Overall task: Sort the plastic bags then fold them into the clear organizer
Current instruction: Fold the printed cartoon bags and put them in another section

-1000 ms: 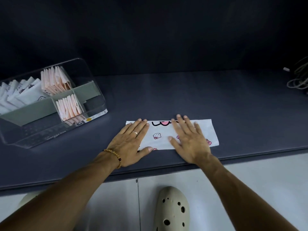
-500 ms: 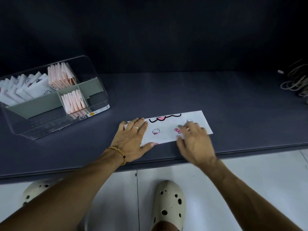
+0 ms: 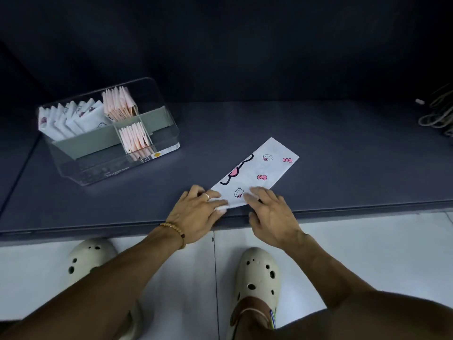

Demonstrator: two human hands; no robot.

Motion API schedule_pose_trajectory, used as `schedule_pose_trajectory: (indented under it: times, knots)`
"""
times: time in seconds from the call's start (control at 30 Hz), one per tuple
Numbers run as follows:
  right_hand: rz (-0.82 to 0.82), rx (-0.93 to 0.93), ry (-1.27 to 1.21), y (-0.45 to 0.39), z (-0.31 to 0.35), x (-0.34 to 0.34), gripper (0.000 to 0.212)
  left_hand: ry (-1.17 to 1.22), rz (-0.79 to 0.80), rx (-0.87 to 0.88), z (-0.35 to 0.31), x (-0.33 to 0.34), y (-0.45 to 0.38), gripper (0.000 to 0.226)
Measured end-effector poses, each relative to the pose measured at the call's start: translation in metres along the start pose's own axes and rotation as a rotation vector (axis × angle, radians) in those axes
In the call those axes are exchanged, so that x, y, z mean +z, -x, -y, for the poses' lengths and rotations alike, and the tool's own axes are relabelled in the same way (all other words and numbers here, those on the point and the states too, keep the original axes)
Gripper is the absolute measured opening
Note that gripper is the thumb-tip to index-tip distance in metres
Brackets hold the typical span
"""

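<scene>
Our left hand (image 3: 196, 212) lies mostly flat, fingers slightly bent, pressing the near-left corner of the folded plastic bag (image 3: 259, 173). Our right hand (image 3: 269, 212) is relaxed too, fingertips resting on the bag's near edge, gripping nothing. Compared to a moment back, the bag now sits turned diagonally, far end pointing up-right, and both hands are bunched at its near end. The clear organizer (image 3: 107, 133) sits well off to the left, partly filled with folded bags. The bag's near corner is right by the counter (image 3: 343, 148) edge; lots of open counter to the right.
</scene>
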State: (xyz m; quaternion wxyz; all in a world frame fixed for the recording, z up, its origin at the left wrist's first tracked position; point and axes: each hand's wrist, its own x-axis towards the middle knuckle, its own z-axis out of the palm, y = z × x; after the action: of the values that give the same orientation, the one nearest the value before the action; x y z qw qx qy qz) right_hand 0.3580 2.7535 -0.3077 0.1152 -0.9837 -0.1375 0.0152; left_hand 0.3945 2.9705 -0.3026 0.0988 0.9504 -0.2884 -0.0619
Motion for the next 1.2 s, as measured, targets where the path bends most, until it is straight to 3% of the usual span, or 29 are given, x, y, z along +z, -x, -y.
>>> schedule_pose_trajectory:
  times: [0.07,0.13,0.2,0.27,0.33,0.47,0.53,0.63,0.73,0.8,0.97,1.13,1.2]
  knots:
    - [-0.076,0.04,-0.086,-0.005,0.005,0.002,0.027,0.103,0.046,-0.124,-0.006,-0.006,-0.012,0.044]
    - [-0.141,0.156,-0.224,-0.013,0.004,-0.001,0.016,0.387,0.074,-0.247,-0.006,-0.015,-0.022,0.045]
    - [-0.145,0.319,-0.413,-0.022,-0.003,-0.007,0.024,0.804,0.13,-0.338,-0.001,-0.026,-0.028,0.044]
    - [-0.103,0.42,-0.705,-0.03,-0.01,-0.014,0.029,1.05,0.136,-0.385,-0.001,-0.028,-0.035,0.03]
    - [-0.05,0.465,-0.954,-0.034,-0.014,-0.017,0.027,1.118,0.111,-0.42,-0.007,-0.024,-0.043,0.013]
    - [-0.066,0.578,-1.1,-0.039,-0.018,-0.013,0.025,1.19,-0.004,-0.462,-0.015,-0.009,-0.057,0.008]
    - [-0.1,0.653,-1.131,-0.044,-0.02,-0.012,0.026,1.128,-0.032,-0.464,-0.015,-0.007,-0.063,0.013]
    - [-0.134,0.752,-1.098,-0.052,-0.019,-0.01,0.029,0.826,-0.083,-0.481,-0.015,-0.004,-0.076,0.036]
    - [-0.221,0.838,-0.775,-0.054,-0.018,-0.004,0.027,0.582,-0.059,-0.492,-0.021,0.0,-0.087,0.045]
    - [-0.246,0.816,-0.54,-0.052,-0.02,-0.003,0.026,0.487,-0.043,-0.515,-0.026,0.006,-0.09,0.045]
    - [-0.178,0.656,-0.417,-0.057,-0.025,-0.003,0.02,0.419,-0.096,-0.585,-0.023,0.012,-0.083,0.041]
    - [-0.127,0.574,-0.304,-0.065,-0.028,0.0,0.019,0.225,-0.05,-0.591,-0.02,0.01,-0.082,0.029]
    - [-0.115,0.548,-0.229,-0.068,-0.028,0.001,0.015,0.165,-0.116,-0.557,-0.018,0.008,-0.081,0.03]
